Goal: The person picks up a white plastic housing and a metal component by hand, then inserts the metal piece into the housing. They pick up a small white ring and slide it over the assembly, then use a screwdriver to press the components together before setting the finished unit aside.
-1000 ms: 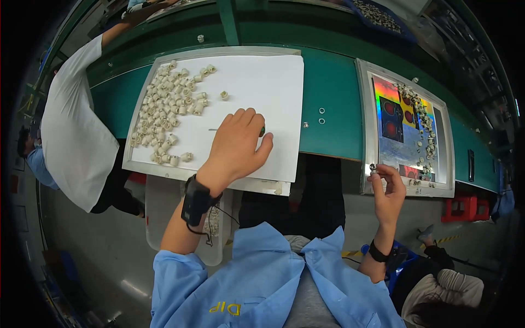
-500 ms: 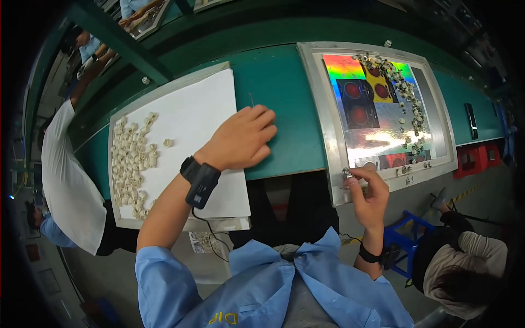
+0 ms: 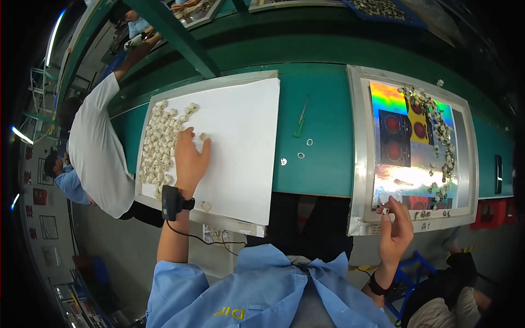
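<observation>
My left hand (image 3: pixel 190 164) is over the white sheet (image 3: pixel 240 142) in the left framed tray, at the right edge of a pile of small cream-white plastic parts (image 3: pixel 158 136). Its thumb and fingers are apart, on either side of a single loose cream part (image 3: pixel 204 136). Another cream part (image 3: pixel 206 206) lies by my wrist. Over the front left corner of the right framed tray (image 3: pixel 358 164), my right hand (image 3: pixel 397 232) pinches a small silvery metal part (image 3: pixel 385 211) between thumb and fingers. Its exact kind is too small to tell.
Between the trays, a green-handled screwdriver (image 3: pixel 299 124) and several small white rings (image 3: pixel 309 142) lie on the green bench (image 3: pixel 322 175). Many small metal-and-white parts (image 3: pixel 445 142) cover the right tray's shiny sheet. A person in white (image 3: pixel 101 147) works at left; a blue stool (image 3: pixel 413 279) stands lower right.
My left hand has moved left from the green bench to the cream parts, uncovering the screwdriver and rings. A cream part now shows by my wrist. My right hand still pinches its part; the view has shifted.
</observation>
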Action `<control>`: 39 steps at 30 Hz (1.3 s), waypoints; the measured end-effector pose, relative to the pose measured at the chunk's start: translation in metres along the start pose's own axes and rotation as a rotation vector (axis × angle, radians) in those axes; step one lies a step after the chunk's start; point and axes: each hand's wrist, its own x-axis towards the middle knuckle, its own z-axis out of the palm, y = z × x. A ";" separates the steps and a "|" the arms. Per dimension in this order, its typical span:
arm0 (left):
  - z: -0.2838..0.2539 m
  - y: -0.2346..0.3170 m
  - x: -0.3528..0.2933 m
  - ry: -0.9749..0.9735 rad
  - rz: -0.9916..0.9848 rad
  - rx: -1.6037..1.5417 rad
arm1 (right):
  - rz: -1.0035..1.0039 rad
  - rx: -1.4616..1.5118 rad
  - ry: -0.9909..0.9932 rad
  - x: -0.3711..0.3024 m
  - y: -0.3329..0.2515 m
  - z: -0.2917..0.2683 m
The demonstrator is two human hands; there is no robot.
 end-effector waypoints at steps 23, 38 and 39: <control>0.019 0.091 -0.037 -0.290 0.105 -0.611 | -0.023 0.073 -0.085 0.063 0.025 0.041; 0.035 0.216 -0.086 -0.569 0.023 -1.230 | 0.124 0.528 -0.182 0.052 0.041 0.022; 0.034 0.222 -0.088 -0.637 -0.052 -1.313 | 0.130 0.540 -0.189 0.047 0.037 0.028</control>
